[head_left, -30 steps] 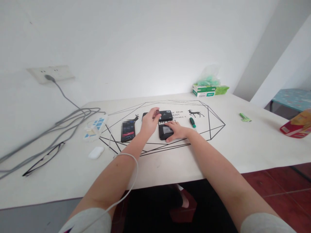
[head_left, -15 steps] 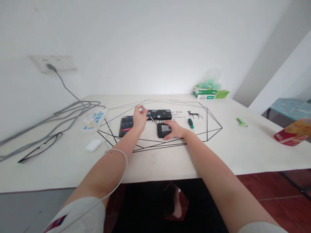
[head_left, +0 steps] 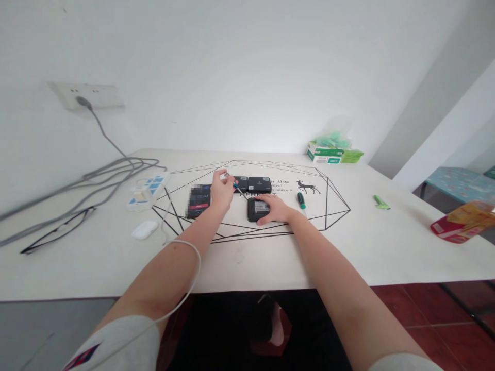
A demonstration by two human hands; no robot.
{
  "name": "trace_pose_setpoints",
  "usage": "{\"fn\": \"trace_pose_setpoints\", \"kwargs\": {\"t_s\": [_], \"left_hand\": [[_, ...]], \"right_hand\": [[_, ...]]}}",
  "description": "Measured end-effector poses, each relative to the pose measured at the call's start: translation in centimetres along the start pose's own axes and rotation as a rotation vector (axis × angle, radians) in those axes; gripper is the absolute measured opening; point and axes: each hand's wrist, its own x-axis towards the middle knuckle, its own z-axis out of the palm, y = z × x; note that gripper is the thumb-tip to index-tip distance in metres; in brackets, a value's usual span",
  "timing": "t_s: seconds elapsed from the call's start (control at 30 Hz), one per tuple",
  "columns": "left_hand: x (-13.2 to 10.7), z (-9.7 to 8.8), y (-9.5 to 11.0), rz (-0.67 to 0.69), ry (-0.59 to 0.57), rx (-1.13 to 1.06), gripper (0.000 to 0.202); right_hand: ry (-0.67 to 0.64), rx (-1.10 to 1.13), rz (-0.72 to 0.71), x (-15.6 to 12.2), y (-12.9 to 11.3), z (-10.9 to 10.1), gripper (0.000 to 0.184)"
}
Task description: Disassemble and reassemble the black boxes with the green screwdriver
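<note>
My left hand is closed round a thin screwdriver with a blue part near its grip. Its shaft slants down to the upper left corner of a small black square device with a pale label. My right hand grips that device from its right side, fingers over the top edge and thumb along the bottom, covering part of it. Just behind lie two more black devices, one partly hidden by my left hand. A green-handled screwdriver rests right of my right hand.
A dark, partly blurred packet lies beside my left wrist. Further left are a power strip, a white case, glasses and grey cables. Green boxes, a green item and a red-yellow bag are at right.
The view has shifted slightly. Both hands keep their holds, the screwdriver's tip staying at the device's corner; no object has visibly been moved.
</note>
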Motion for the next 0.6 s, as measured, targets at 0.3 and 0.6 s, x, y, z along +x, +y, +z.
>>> {"fn": "trace_pose_setpoints", "kwargs": {"t_s": [0.3,0.6], "left_hand": [[-0.5,-0.9,-1.7,-0.182,0.113,-0.143,0.061],[-0.9,-1.1,-3.2,-0.184,0.104,-0.175,0.071]], "right_hand": [[0.012,0.004,-0.056,-0.3,0.1,0.0,0.108],[-0.118,0.079,-0.129,-0.8,0.3,-1.4,0.106]]}}
